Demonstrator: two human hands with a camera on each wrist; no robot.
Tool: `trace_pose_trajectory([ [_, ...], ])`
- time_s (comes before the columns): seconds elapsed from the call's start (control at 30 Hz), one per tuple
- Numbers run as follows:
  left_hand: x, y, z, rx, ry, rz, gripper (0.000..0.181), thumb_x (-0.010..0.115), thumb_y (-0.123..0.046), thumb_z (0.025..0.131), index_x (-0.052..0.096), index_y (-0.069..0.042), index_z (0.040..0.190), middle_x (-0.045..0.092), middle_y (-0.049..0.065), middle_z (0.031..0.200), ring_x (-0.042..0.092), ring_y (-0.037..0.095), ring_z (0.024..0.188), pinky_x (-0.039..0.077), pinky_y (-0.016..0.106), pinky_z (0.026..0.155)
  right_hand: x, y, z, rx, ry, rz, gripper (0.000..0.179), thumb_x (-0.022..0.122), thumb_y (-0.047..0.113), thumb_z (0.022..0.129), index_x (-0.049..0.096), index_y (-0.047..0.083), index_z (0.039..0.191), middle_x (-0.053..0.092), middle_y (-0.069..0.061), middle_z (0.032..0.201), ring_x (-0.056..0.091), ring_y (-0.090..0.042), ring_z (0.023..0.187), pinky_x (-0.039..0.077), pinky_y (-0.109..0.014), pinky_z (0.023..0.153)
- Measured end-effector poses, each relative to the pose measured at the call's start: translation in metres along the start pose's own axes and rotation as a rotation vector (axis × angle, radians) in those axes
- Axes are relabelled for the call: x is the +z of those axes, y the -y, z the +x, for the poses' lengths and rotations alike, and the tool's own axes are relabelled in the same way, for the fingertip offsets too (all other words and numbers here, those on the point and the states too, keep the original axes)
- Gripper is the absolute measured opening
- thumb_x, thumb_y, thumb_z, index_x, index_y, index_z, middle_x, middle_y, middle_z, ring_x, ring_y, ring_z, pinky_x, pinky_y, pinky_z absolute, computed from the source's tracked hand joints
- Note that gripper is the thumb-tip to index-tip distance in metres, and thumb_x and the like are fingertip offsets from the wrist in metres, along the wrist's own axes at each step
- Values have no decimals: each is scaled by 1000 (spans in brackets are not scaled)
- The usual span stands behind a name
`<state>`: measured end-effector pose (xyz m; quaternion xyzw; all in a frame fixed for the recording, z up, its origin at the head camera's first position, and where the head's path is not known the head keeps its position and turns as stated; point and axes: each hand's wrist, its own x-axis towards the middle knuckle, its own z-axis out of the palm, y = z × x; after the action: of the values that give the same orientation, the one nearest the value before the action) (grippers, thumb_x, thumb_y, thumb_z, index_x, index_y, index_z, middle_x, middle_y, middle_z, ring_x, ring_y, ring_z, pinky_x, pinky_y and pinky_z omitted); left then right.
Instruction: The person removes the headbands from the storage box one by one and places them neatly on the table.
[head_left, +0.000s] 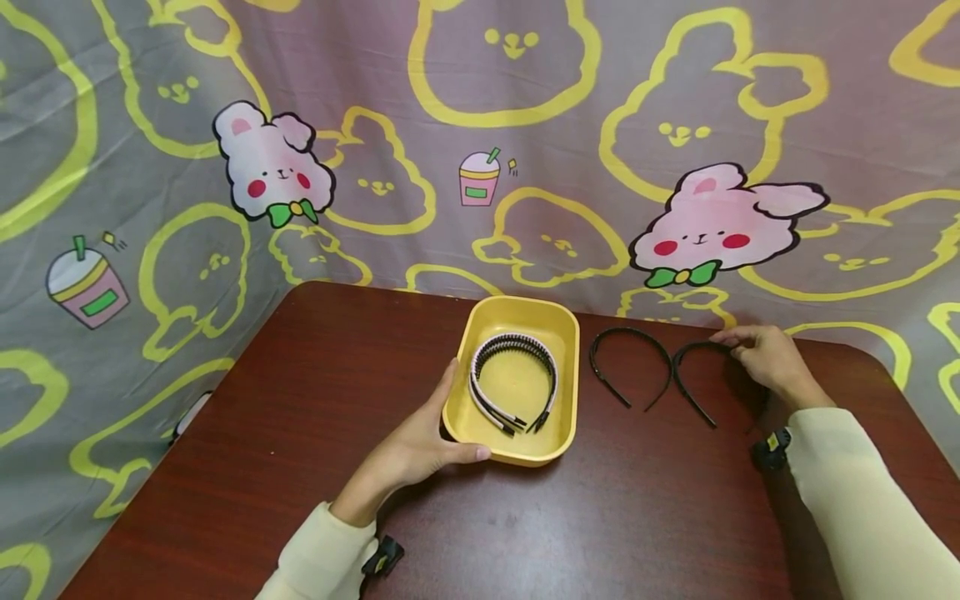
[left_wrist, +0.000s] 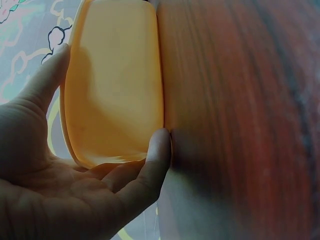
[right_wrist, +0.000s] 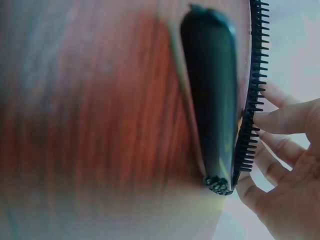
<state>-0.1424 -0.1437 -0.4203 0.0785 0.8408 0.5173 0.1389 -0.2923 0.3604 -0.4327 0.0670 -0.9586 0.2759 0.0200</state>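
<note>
My left hand (head_left: 420, 446) grips the yellow plastic tub (head_left: 570, 383) at its left near corner. Its thumb lies on the near rim and its fingers curl against the side wall (left_wrist: 115, 75). Inside the tub, several black and white headbands (head_left: 516, 340) lie nested together, their ends toward me. At the far right, my right hand (head_left: 772, 358) pinches the top of a black headband (head_left: 693, 400). A toothed black edge (right_wrist: 256, 60) runs between thumb and fingers in the right wrist view, beside a broad glossy dark strip (right_wrist: 212, 95). Another black headband (head_left: 630, 330) lies between that one and the tub.
Everything rests on a dark reddish-brown wooden table (head_left: 600, 533) with rounded far corners. A cloth (head_left: 525, 150) printed with cartoon rabbits and cups hangs behind its far edge and at the left. Both wrists carry small black devices on the cuffs.
</note>
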Motion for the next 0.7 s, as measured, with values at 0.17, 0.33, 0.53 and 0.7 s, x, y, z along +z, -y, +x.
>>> trace_pose_trajectory([
  [0.17, 0, 0, 0, 9, -1, -11, 130, 93, -24, 80, 0, -19, 170, 10, 7, 177, 20, 34, 161, 18, 58, 129, 0, -1, 0, -3, -14, -6, 26, 56, -9, 94, 76, -7, 112, 71, -30, 109, 59, -36, 100, 39, -14, 66],
  [0.33, 0, 0, 0, 13, -5, -19, 130, 93, -23, 80, 0, -20, 170, 11, 7, 177, 22, 34, 160, 18, 58, 129, -1, -3, -1, 4, -13, -15, 26, 56, -6, 96, 75, -6, 114, 71, -31, 114, 59, -37, 104, 39, -15, 67],
  [0.53, 1, -1, -1, 11, -7, -29, 130, 93, -22, 79, 0, -20, 170, 12, 8, 177, 22, 34, 160, 19, 58, 129, -7, 3, -3, 16, -28, -20, 24, 62, 0, 99, 73, -6, 119, 71, -32, 114, 61, -41, 104, 44, -25, 70],
  [0.7, 1, -1, -1, 10, -11, -28, 130, 94, -22, 79, 1, -19, 170, 12, 9, 177, 23, 34, 160, 19, 58, 129, -14, 19, -4, -25, -67, -37, 22, 66, 6, 99, 75, -4, 117, 75, -28, 111, 64, -18, 91, 45, -28, 72],
])
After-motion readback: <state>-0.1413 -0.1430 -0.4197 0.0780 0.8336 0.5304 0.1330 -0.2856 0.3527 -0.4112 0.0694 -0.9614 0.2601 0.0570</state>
